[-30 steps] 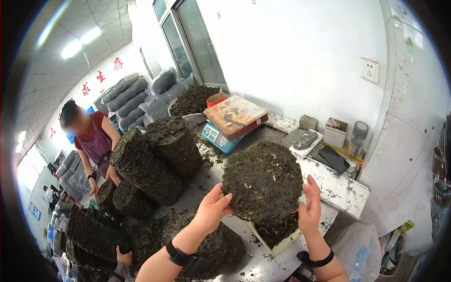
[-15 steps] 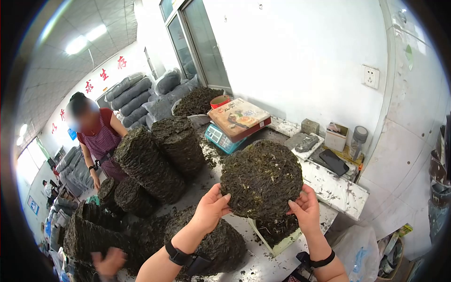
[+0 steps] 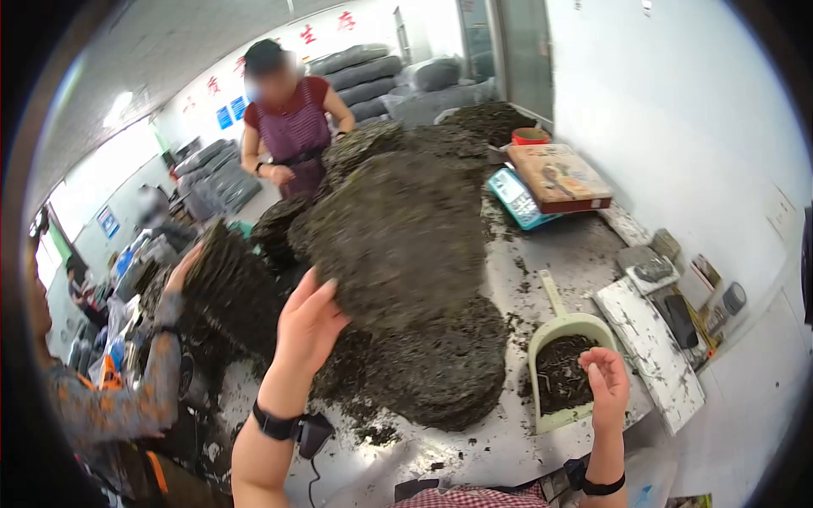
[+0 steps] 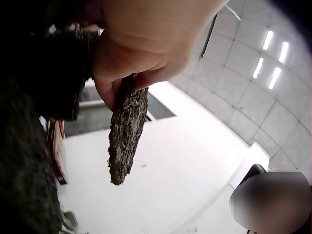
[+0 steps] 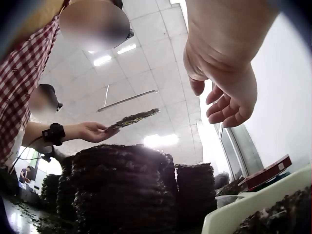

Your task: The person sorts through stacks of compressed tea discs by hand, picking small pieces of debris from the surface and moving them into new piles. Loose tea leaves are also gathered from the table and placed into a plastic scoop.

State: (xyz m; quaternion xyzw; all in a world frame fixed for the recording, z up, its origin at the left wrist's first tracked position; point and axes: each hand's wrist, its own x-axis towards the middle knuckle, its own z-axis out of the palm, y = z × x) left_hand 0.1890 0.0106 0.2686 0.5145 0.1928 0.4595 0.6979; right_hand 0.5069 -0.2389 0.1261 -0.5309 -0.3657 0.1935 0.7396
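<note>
My left hand [image 3: 309,326] pinches the edge of a round, dark dried seaweed cake [image 3: 394,241], thumb on one face and fingers on the other. The cake blurs in the head view; in the left wrist view its thin, rough side [image 4: 127,134] shows. In the right wrist view the cake [image 5: 135,118] is held nearly level above a tall stack of similar cakes [image 5: 119,190]. In the head view it overlaps a stack [image 3: 440,372] lying on the table. My right hand [image 3: 608,385], fingers loosely bent and holding nothing, hovers over a pale green dustpan [image 3: 555,416] with dark scraps inside.
A teal scale [image 3: 518,201] carrying a flat box [image 3: 561,173] stands at the back right. Beside the wall are a white board [image 3: 648,351] and a phone [image 3: 680,320]. One person [image 3: 292,127] stands across the table; another's hand [image 3: 182,267] touches stacked cakes at left.
The cake, earlier held in both hands over the dustpan, has moved left with my left hand. My right hand has let go. The head view has turned left.
</note>
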